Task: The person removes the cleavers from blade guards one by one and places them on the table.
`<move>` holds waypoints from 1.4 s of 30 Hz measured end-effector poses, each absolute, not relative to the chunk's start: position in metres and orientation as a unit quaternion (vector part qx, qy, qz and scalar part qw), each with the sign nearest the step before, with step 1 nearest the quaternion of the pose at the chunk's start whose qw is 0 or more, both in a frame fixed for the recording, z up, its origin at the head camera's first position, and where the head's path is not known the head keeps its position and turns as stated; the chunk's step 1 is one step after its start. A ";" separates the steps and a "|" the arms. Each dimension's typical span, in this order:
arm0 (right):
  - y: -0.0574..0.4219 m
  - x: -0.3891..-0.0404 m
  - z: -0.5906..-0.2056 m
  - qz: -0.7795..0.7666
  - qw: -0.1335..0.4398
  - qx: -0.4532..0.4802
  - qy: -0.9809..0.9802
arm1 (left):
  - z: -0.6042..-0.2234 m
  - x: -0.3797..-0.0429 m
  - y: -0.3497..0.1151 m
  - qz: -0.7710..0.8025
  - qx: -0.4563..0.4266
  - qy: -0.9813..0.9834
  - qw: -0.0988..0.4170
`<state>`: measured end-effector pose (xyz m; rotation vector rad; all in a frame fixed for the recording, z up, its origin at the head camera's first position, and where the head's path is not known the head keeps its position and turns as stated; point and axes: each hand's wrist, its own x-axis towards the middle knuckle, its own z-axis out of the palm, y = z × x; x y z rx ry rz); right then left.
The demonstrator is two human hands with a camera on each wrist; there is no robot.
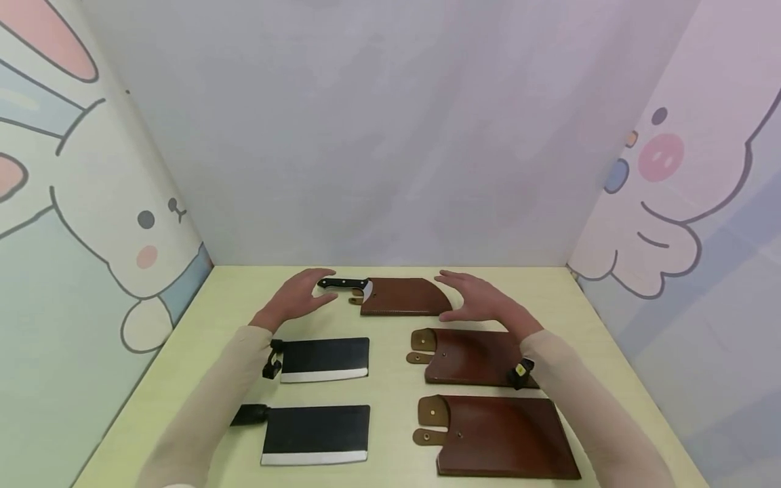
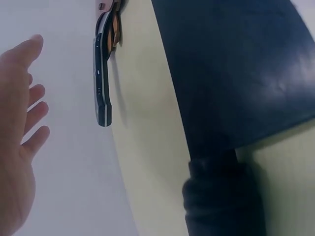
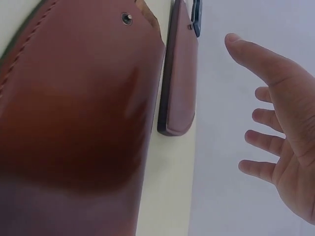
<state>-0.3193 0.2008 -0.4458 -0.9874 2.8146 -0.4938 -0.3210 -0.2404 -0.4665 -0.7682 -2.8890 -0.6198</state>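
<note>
At the back of the table lies a knife with a black handle [image 1: 344, 282], its blade inside a brown leather sheath [image 1: 403, 297]. My left hand [image 1: 300, 295] is beside the handle end, fingers spread and holding nothing. On the sheath's far side, my right hand [image 1: 478, 298] is by its rounded end, thumb apart from the fingers, also holding nothing. Both wrist views show the palms bare. Below my left hand lies a cleaver [image 1: 325, 359] with a dark blade; my forearm hides most of its handle. Under my right wrist is a second leather sheath [image 1: 470, 356], partly covered by the arm.
Another cleaver [image 1: 316, 434] lies at the front left, its handle partly behind my left sleeve. At the front right lies a larger brown sheath [image 1: 503, 434] with two snap straps. A pale wall [image 1: 390, 135] rises behind the table, with cartoon-printed panels on both sides.
</note>
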 end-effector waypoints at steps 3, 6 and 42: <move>0.194 -0.328 -0.452 -0.170 0.064 -0.329 0.927 | -0.471 -0.329 -0.233 -0.198 -0.258 -0.945 0.041; 0.186 -0.337 -0.460 -0.169 0.074 -0.330 0.926 | -0.474 -0.337 -0.227 -0.201 -0.254 -0.946 0.023; 0.139 -0.385 -0.503 -0.185 0.170 -0.292 0.923 | -0.506 -0.368 -0.211 -0.157 -0.171 -0.968 -0.091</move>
